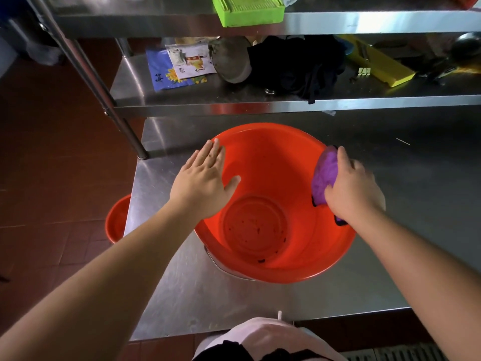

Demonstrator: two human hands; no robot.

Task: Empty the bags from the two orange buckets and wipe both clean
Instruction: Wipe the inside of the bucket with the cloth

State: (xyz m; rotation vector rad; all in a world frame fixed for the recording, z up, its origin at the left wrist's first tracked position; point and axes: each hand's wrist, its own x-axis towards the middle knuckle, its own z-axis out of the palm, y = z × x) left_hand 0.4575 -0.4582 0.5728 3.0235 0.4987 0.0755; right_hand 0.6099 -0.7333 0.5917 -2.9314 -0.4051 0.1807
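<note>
On the steel table (pixel 390 204), below a two-tier steel shelf (pixel 260 106), stands an orange bucket (pixel 273 256), upright and open to the camera, with no bag inside and a few dark specks on its bottom. The left hand (pixel 205 178) lies flat on the bucket's left rim, fingers straight and spread, thumb reaching over the inner wall, steadying it. The right hand (pixel 351 186) grips a bunched purple cloth (pixel 324 175) and presses it against the right rim and upper inner wall of the bucket; the fingers curl round the cloth, and a dark edge of it shows below the wrist. A second orange bucket (pixel 117 220) sits on the red tiled floor (pixel 52 178), just beside the table's left edge and partly hidden by it. On the lower tier lie printed packets (pixel 179 66), a dark cloth heap (pixel 296 66) and a yellow tool (pixel 377 62); a green tray (pixel 250 11) rests on the upper tier
</note>
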